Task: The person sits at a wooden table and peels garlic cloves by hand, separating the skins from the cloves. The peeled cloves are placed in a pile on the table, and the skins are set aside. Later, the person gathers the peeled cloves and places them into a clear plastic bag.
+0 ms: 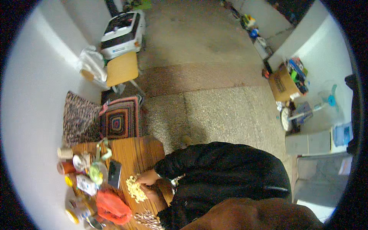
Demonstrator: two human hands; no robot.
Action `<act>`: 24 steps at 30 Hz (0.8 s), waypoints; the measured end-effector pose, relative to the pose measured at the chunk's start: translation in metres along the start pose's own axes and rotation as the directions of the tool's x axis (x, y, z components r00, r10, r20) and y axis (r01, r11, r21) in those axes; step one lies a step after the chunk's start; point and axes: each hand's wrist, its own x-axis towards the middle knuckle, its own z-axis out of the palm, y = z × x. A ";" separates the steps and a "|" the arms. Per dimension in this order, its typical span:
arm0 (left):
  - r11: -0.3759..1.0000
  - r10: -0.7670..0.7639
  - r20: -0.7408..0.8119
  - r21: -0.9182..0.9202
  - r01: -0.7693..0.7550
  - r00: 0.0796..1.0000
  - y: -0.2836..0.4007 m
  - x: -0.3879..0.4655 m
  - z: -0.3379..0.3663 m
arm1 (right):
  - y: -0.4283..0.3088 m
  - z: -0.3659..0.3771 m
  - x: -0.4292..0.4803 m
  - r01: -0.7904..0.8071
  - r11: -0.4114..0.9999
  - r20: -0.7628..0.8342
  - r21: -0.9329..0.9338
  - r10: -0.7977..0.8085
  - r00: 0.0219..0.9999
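Observation:
A pile of small pale-yellow pieces, like peeled beans or cloves (pixel 135 189), lies on the wood-grain table (pixel 130 149) at the lower left. My right hand (pixel 148 176) reaches from a black sleeve to the pile's right side, fingers bent down at the pieces. Just below it, my left hand (pixel 151 194) is also at the pile's edge, near the table's rim. Blur and overlap hide whether the fingers of either hand grip a piece. A second heap of brown and whitish pieces (pixel 146 220) lies nearer the bottom edge. A red plastic bag (pixel 112 207) sits left of both heaps.
A dark smartphone (pixel 114 174) lies left of the pale pile. Behind it stand a red-brown jar (pixel 66 167), a green-and-yellow container (pixel 96 174) and a yellow-lidded jar (pixel 72 216). A crocheted blanket (pixel 123 118) covers a seat beyond the table; a wooden chair (pixel 123 69) stands further off.

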 end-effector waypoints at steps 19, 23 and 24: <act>0.988 -0.133 0.423 -0.015 0.153 0.897 0.029 0.090 0.101 | 0.009 -0.149 -0.093 -0.193 0.980 -0.274 0.053 0.200 0.941; 0.976 -0.216 0.477 0.086 0.199 0.852 0.030 0.099 0.109 | 0.001 -0.187 -0.124 -0.098 0.988 -0.389 0.120 0.137 0.911; 0.969 -0.246 0.490 0.113 0.219 0.836 0.032 0.099 0.109 | -0.003 -0.197 -0.132 -0.148 0.987 -0.371 0.066 0.162 0.914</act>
